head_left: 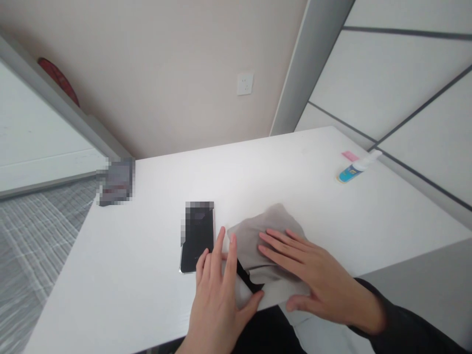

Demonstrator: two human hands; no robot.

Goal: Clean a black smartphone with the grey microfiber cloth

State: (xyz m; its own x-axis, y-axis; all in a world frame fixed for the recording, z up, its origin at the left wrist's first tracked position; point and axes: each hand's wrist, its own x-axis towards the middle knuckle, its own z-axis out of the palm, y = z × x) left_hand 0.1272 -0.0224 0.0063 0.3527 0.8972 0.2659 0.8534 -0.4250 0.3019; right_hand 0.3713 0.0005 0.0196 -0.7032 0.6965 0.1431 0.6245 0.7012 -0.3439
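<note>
1. A grey cloth (269, 221) is lying crumpled on the table (140, 275), just right of the phone (199, 241).
2. The right hand (313, 265) is resting palm down on the cloth, well right of the phone; its fingers are spreading loosely and gripping nothing.
3. The left hand (217, 290) is stretching between the phone and the cloth, fingers apart and unclenched. Its outer fingers are overlapping the phone's near right corner; whether they are touching it, I cannot tell.
4. A black strip (244, 276) is showing beside the left thumb, right of the phone.
5. A bottle (350, 173) is standing far right of the phone and beyond it, with a pink thing (350, 156) lying just behind.
6. A blurred thing (117, 183) is sitting left of the phone and farther back, at the table's edge.
7. A socket (245, 84) is showing on the wall (165, 73) beyond the phone.
</note>
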